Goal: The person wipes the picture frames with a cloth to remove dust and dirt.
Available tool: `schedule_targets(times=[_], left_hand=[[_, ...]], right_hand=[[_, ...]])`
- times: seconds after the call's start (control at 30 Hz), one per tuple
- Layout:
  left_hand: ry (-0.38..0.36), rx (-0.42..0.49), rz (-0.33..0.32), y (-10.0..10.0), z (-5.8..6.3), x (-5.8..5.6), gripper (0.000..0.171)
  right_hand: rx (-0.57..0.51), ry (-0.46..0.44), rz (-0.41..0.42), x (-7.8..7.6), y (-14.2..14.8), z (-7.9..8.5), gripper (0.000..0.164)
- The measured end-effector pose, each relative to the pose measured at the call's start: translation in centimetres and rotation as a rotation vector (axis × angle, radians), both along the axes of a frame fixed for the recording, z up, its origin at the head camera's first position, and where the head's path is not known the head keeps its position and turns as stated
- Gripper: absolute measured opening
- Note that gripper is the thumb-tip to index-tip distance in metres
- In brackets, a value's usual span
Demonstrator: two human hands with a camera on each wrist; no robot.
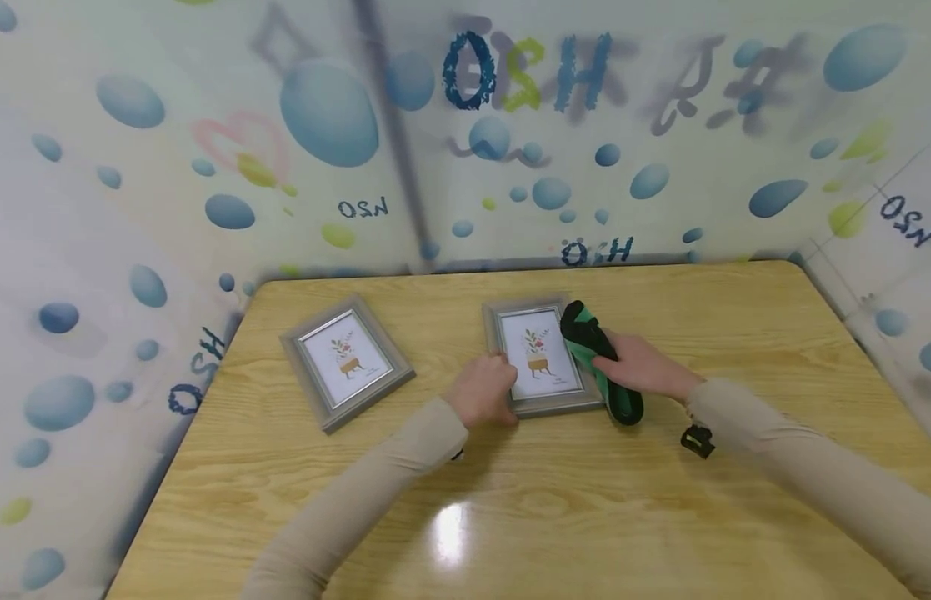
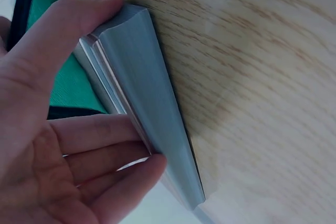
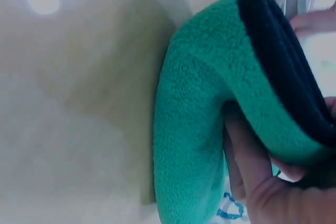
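Note:
A grey picture frame (image 1: 558, 406) with a potted-plant print lies near the middle of the table. My left hand (image 1: 480, 390) grips its lower left corner; the left wrist view shows the thumb (image 2: 79, 19) on one side of the grey moulding (image 2: 142, 77) and the fingertips at another. In my right hand (image 1: 648, 367) is a folded green cloth with black edging (image 1: 583, 335), held against the frame's right side. Up close, the right wrist view shows the cloth (image 3: 189, 98) bunched, with fingers (image 3: 249, 156) tucked into its fold. The part beneath the cloth is hidden.
A second, similar picture frame (image 1: 330, 404) lies tilted on the table's left side. The wooden table (image 1: 555, 517) meets a wall (image 1: 465, 192) printed with blue drops along its back edge. A small dark object (image 1: 698, 442) shows at my right wrist.

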State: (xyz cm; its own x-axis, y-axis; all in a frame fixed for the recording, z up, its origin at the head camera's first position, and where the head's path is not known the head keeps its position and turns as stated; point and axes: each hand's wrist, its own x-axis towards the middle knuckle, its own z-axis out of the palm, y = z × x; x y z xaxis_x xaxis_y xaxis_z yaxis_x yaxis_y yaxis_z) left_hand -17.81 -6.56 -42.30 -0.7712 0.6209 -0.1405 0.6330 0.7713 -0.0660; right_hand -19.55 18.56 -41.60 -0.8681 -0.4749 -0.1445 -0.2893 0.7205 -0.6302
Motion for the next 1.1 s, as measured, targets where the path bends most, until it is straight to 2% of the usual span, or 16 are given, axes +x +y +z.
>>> schedule_targets(times=[0.17, 0.37, 0.5, 0.67, 0.73, 0.83, 0.93, 1.1], left_hand=[[0.026, -0.015, -0.016, -0.1, -0.1, 0.0, 0.049], [0.050, -0.016, -0.029, -0.3, -0.2, 0.1, 0.051], [0.042, -0.035, -0.029, -0.3, -0.1, 0.2, 0.050], [0.033, -0.033, -0.062, -0.5, -0.1, 0.3, 0.044], [0.027, -0.019, -0.082, -0.7, -0.2, 0.2, 0.042], [0.007, -0.004, -0.106, -0.9, -0.3, 0.0, 0.042], [-0.020, 0.009, -0.114, -1.1, -0.3, -0.2, 0.045], [-0.045, -0.003, -0.103, -1.3, -0.1, -0.4, 0.044]], right_hand=[[-0.032, 0.009, -0.019, 2.1, 0.2, 0.0, 0.050], [-0.043, -0.005, -0.050, 2.1, 0.1, 0.0, 0.050], [-0.040, 0.037, -0.071, 1.1, -0.4, 0.0, 0.049], [0.026, 0.122, -0.105, -1.1, -2.1, -0.1, 0.031], [0.061, 0.128, -0.108, -2.0, -3.0, -0.1, 0.023], [0.111, 0.141, -0.110, -3.1, -4.2, -0.2, 0.025], [0.166, 0.151, -0.114, -3.9, -5.2, -0.3, 0.035], [0.324, 0.217, -0.092, -4.7, -7.1, -0.2, 0.033]])
